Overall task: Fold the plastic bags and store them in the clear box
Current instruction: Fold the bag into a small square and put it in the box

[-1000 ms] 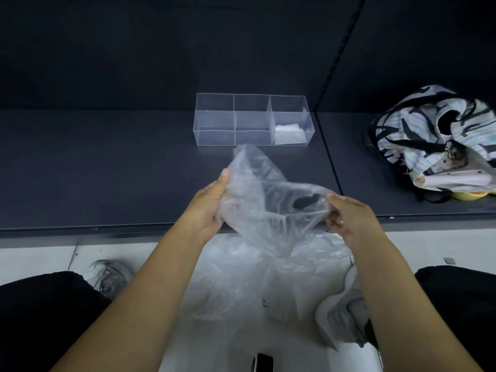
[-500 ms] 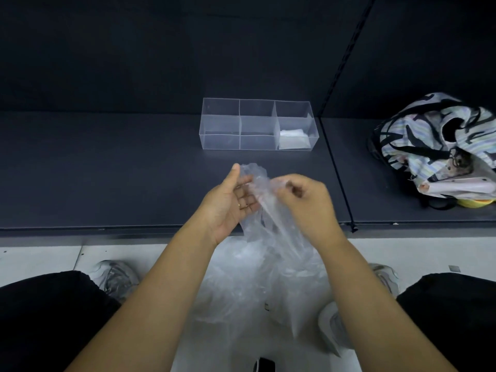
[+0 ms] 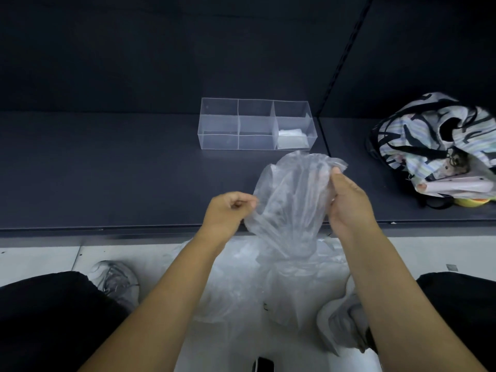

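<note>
Apart now where they met a moment ago, your left hand (image 3: 230, 210) and right hand (image 3: 349, 202) spread a plastic bag (image 3: 292, 200) above the shelf (image 3: 107, 170) edge. Unfolded loose bags (image 3: 241, 277) lie heaped on the floor (image 3: 40, 259). Behind, the clear box (image 3: 255, 124) holds one folded bag (image 3: 292, 138) in its right compartment. Left fingers (image 3: 243, 203) pinch the bag's side; right fingers (image 3: 335, 173) grip its top edge.

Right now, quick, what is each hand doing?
Left hand: closed, pinching the left edge of the clear plastic bag.
Right hand: closed, gripping the same bag's upper right side.
</note>
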